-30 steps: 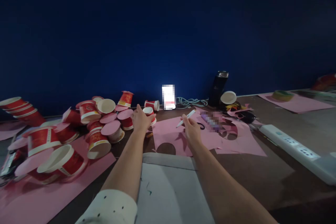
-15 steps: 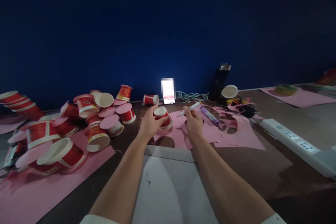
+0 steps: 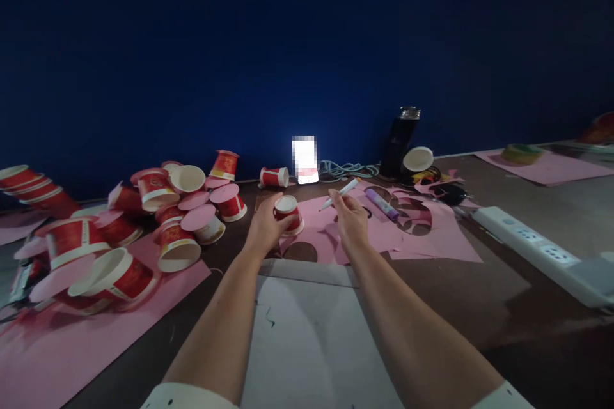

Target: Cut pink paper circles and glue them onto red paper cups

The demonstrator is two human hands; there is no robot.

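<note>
My left hand [image 3: 265,227] grips a small red paper cup [image 3: 288,211] and holds it upside down on a pink paper sheet [image 3: 426,244] that has round holes cut out of it. My right hand [image 3: 349,220] holds a white marker pen [image 3: 339,193] just right of the cup, tip pointing up and away. A purple glue stick [image 3: 382,202] lies on the pink sheet beyond my right hand.
A heap of red paper cups [image 3: 158,217], many capped with pink discs, lies at left on another pink sheet [image 3: 71,351]. A lit phone [image 3: 306,160], a black flask [image 3: 399,140], a white power strip [image 3: 542,252] and a white sheet [image 3: 307,345] share the table.
My left hand reached to the cups, picked one up and brought it onto the pink sheet beside my right hand. The marker hand stayed almost still.
</note>
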